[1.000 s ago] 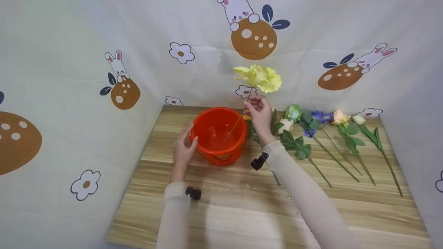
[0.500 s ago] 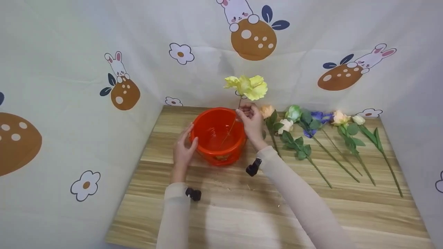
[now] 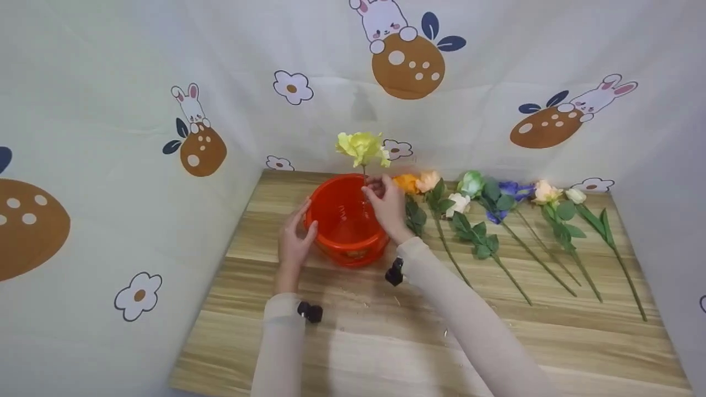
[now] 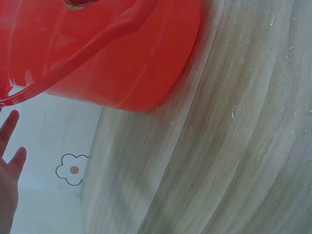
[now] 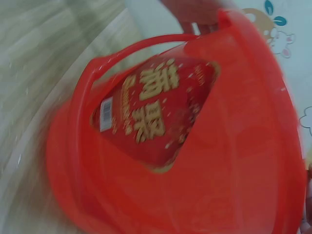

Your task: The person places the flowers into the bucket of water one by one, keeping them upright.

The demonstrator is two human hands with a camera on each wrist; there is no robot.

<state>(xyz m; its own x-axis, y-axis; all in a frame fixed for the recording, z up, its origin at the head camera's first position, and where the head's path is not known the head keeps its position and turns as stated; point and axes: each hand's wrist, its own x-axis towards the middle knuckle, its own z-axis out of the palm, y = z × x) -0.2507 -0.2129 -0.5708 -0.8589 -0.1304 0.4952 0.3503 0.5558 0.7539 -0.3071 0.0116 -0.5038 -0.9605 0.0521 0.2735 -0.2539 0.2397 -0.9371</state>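
A red plastic bucket [image 3: 345,247] stands upright on the wooden table. My left hand [image 3: 295,242] rests its straight fingers against the bucket's left side, with the thumb spread apart near the rim. My right hand [image 3: 389,209] is over the right part of the rim and pinches the thin stem of a yellow artificial flower [image 3: 362,148]. The bloom stands upright above the far rim, and the lower stem reaches down inside the bucket. In the right wrist view, a red label [image 5: 156,117] with gold characters and a curved handle [image 5: 80,92] show on the bucket's outer wall.
Right of the bucket lie several artificial flowers: an orange one [image 3: 406,183], a green one [image 3: 470,183], a blue-purple one [image 3: 515,191] and a white tulip [image 3: 576,196], stems toward the front. Small clear bits dot the table [image 3: 375,342]. A printed cloth [image 3: 320,127] hangs behind.
My right hand has moved left and slightly down with the yellow flower, bringing its bloom over the bucket's far rim. The left hand has stayed at the bucket's left side.
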